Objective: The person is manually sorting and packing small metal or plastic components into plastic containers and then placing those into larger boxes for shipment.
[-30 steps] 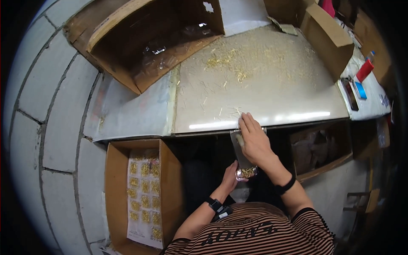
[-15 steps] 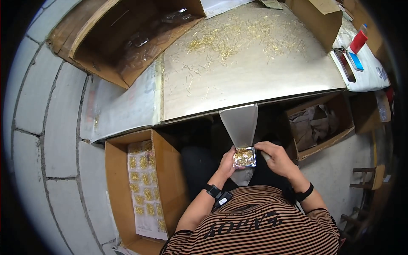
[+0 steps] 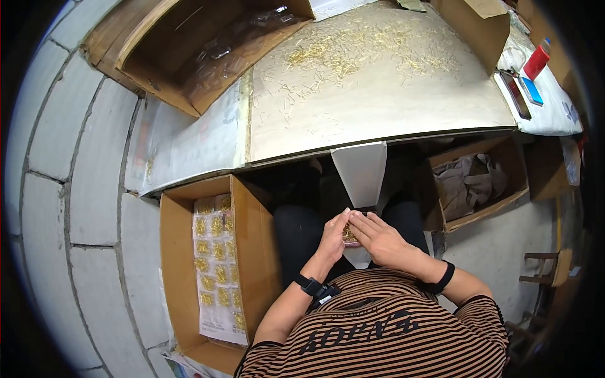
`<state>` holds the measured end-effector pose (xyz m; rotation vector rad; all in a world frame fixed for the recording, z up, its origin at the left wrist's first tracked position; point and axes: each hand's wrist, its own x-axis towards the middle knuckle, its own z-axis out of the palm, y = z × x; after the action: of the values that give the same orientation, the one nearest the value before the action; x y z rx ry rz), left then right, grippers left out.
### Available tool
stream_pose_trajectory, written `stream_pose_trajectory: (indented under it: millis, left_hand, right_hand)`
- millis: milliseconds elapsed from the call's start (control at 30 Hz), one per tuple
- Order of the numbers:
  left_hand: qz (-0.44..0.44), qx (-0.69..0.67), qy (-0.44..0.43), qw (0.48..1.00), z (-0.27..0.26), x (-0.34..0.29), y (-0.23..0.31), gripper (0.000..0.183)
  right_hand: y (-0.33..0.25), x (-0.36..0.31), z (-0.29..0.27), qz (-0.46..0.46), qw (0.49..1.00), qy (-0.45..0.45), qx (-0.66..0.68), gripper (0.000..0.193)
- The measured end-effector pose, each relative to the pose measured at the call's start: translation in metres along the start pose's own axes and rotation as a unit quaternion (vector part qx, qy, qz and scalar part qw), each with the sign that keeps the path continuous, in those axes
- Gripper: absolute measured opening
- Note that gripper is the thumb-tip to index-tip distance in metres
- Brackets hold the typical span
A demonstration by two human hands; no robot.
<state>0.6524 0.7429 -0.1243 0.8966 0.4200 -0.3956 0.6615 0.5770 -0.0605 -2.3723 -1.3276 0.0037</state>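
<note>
- The left hand (image 3: 333, 239) grasps a small, shiny, box-shaped container filled with gold-coloured metal pieces (image 3: 349, 235) along its left side.
- The right hand (image 3: 383, 242) lies over the container's top and right side, fingers straight and together; whether it grips, I cannot tell.
- The container, partly hidden, is between both hands, below the tabletop's near edge.
- A tapering, pale grey chute (image 3: 360, 170) slopes from the near edge of the beige tabletop (image 3: 391, 113) toward the hands.
- Thin gold-coloured pins (image 3: 334, 55) lie loose, thickest toward the tabletop's far edge.
- At the tabletop's far left corner, an open brown cardboard box (image 3: 161, 53) holds clear plastic cases (image 3: 220, 49).
- At the right edge are a red bottle (image 3: 537, 62) and a flat blue-faced object (image 3: 532, 91).
- Below the near edge, leftward, a deep tan cardboard carton (image 3: 257, 258) holds clear packets of gold-coloured pieces (image 3: 218, 250) in rows on a white sheet (image 3: 220, 327).
</note>
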Motion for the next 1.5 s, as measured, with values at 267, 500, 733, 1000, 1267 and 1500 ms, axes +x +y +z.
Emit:
stream_pose_trajectory:
  millis: [267,500,733,1000,1267,1500]
  left_hand:
    - [0.048,0.0,-0.016,0.999,0.005,-0.021,0.039,0.026]
    - [0.087,-0.055,-0.014,0.995,0.008,-0.025,0.037,0.03]
    - [0.079,-0.037,0.016,0.996,-0.006,-0.026,0.043,0.024]
    - [0.101,-0.109,0.027,0.989,-0.028,-0.016,0.035,0.022]
    - [0.015,-0.037,0.096,0.995,-0.06,-0.02,0.023,0.025]
    - [0.033,-0.058,0.023,0.997,-0.065,-0.016,0.015,0.03]
  right_hand:
    - [-0.001,0.014,-0.021,0.07,0.983,0.139,0.1,0.052]
    - [-0.013,0.03,-0.02,0.069,0.997,0.017,0.011,0.055]
    - [0.004,0.037,-0.026,0.063,0.982,0.146,0.104,0.046]
    - [-0.005,0.063,-0.006,-0.036,0.997,-0.014,0.062,0.046]
    - [0.039,0.168,-0.047,0.036,0.987,0.151,0.043,0.041]
    - [0.095,0.277,-0.069,0.14,0.975,-0.086,-0.149,0.058]
